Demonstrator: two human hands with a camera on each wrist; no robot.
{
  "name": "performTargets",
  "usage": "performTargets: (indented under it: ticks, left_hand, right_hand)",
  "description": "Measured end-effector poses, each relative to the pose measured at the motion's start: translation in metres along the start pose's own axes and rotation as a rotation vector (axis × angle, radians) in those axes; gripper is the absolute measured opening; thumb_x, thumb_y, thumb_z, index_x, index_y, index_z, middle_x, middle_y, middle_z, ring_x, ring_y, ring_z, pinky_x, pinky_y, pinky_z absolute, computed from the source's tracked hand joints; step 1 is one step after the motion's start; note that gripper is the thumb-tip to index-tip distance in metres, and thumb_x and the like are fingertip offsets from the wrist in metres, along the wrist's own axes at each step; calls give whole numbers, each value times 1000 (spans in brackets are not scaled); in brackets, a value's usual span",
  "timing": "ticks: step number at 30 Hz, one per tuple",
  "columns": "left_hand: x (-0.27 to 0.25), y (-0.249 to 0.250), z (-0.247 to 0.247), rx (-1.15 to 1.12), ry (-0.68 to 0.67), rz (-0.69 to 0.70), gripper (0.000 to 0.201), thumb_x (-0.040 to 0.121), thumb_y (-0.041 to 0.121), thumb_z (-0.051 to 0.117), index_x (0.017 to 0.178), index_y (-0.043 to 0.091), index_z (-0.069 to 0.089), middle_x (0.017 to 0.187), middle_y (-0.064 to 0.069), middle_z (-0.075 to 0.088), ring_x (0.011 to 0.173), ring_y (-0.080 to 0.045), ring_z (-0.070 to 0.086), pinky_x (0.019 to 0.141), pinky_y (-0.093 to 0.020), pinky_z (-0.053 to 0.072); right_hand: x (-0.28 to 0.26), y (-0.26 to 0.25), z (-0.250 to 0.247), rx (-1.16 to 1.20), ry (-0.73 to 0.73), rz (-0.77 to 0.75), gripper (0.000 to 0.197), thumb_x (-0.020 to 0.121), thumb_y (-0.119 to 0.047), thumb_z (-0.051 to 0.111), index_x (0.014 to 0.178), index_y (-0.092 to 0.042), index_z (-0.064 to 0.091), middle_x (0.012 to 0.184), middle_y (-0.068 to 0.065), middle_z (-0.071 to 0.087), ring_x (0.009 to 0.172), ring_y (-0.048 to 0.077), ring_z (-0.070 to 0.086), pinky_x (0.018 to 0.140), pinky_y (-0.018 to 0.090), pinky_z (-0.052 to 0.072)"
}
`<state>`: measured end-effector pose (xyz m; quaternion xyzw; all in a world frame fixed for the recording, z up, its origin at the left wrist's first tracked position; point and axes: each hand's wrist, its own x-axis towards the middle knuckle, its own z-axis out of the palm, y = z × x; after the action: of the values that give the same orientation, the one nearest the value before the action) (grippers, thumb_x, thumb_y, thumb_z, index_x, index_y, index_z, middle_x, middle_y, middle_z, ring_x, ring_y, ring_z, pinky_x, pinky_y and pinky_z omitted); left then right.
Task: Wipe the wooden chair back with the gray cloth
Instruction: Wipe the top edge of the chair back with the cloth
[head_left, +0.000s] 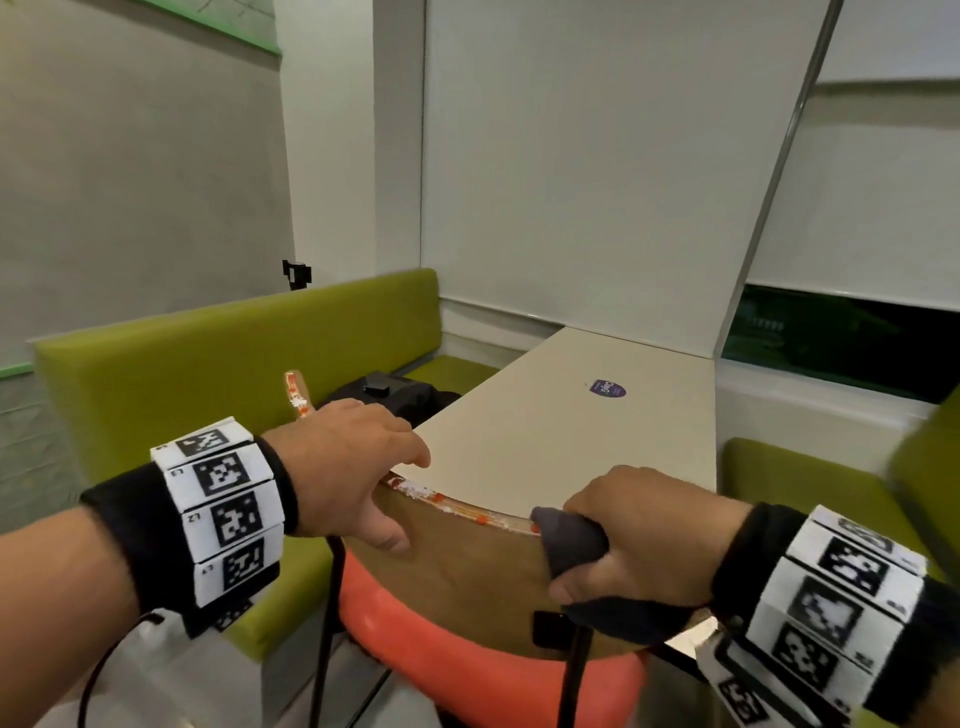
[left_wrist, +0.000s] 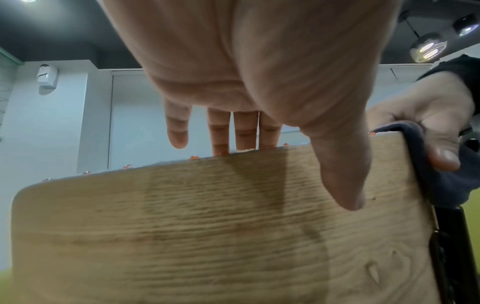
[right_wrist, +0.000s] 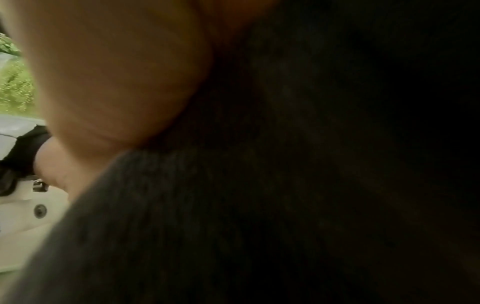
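Hands on a chair back, one with a cloth

Chair back (head_left: 467, 577) of curved brown wood fills the lower middle of the head view, its top edge pushed up against a pale table (head_left: 597, 415). White and orange smears run along that top edge.

Left hand (head_left: 348, 467) lies over the edge at the left, holding nothing. In the left wrist view its fingers (left_wrist: 244, 131) are straight and reach over the top, and the thumb hangs down in front of the wood; whether it touches cannot be told.

Right hand (head_left: 634, 535) grips a dark gray cloth (head_left: 571, 540) folded over the edge at the right end. Its fingers curl over the top and the thumb presses the cloth against the near face. The right wrist view is mostly dark, filled by blurred cloth (right_wrist: 207, 226) and part of the hand.

Both wrists wear black bands with square black-and-white markers. An orange seat (head_left: 467, 670) shows below the chair back. Green benches (head_left: 208, 358) line the wall behind the table, and a black bag (head_left: 395, 389) sits on the left one.
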<state>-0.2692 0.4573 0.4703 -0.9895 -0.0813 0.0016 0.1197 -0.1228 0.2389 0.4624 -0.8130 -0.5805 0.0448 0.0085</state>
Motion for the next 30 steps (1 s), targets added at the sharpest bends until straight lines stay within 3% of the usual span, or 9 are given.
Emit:
performTargets:
  ticks: [4, 7, 10, 12, 16, 20, 24, 27, 30]
  left_hand:
    - [-3, -10, 3, -26, 16, 28, 66, 72, 65, 59, 128, 35, 43, 126, 14, 51, 118, -10, 43, 105, -30, 34]
    - [-5, -18, 1, -67, 33, 28, 59, 71, 64, 60, 121, 35, 47, 116, 15, 53, 110, -9, 46, 99, -27, 37]
    - [-6, -26, 1, -69, 49, 29, 59, 70, 66, 61, 119, 35, 48, 105, 18, 49, 102, -7, 45, 94, -25, 35]
    - [-7, -31, 1, -76, 43, 37, 60, 70, 65, 61, 119, 33, 48, 107, 17, 50, 104, -8, 47, 94, -26, 36]
    - [-8, -41, 2, -85, 54, 49, 64, 70, 66, 62, 122, 33, 47, 115, 16, 54, 108, -8, 49, 96, -27, 39]
    - [-9, -43, 5, -76, 30, 72, 69, 69, 68, 61, 127, 35, 44, 121, 15, 55, 112, -9, 49, 103, -33, 40]
    - [-6, -48, 5, -93, 65, 106, 70, 71, 66, 61, 130, 33, 43, 125, 14, 53, 116, -10, 47, 104, -31, 38]
    - [-7, -56, 7, -105, 81, 132, 71, 70, 67, 60, 130, 33, 43, 126, 14, 53, 117, -10, 46, 104, -31, 37]
    - [-7, -63, 10, -98, 73, 147, 71, 71, 67, 60, 131, 33, 43, 128, 13, 52, 120, -10, 46, 106, -32, 36]
  right_hand:
    - [11, -20, 0, -133, -22, 10, 48, 78, -68, 57, 94, -23, 60, 90, -1, 67, 81, 22, 61, 77, 37, 52]
    - [-4, -22, 15, -182, 220, -43, 45, 84, -66, 46, 104, -27, 52, 95, -4, 67, 83, 25, 62, 70, 37, 51]
    - [-13, -20, 32, -135, 506, -217, 35, 81, -58, 52, 95, -27, 60, 71, -8, 68, 57, 19, 62, 46, 31, 50]
    - [-12, -21, 25, -26, 458, -120, 41, 76, -65, 51, 90, -28, 62, 73, -9, 68, 63, 14, 62, 56, 30, 50]
    - [12, -32, 5, -15, 60, 135, 50, 66, -70, 64, 82, -22, 61, 75, -7, 66, 71, 14, 61, 69, 32, 52]
    - [37, -52, -5, -21, -111, 153, 56, 69, -71, 63, 86, -17, 66, 82, 0, 71, 75, 19, 66, 76, 38, 56]
    - [22, -61, 10, -171, 136, 89, 45, 84, -67, 47, 98, -24, 49, 90, 1, 66, 80, 26, 61, 69, 36, 49]
    - [10, -61, 30, -218, 413, -67, 34, 87, -62, 41, 96, -29, 45, 71, -9, 65, 59, 16, 62, 48, 29, 48]
    - [13, -58, 28, -121, 369, 46, 52, 80, -77, 37, 94, -30, 55, 79, -10, 66, 70, 13, 61, 60, 30, 48]
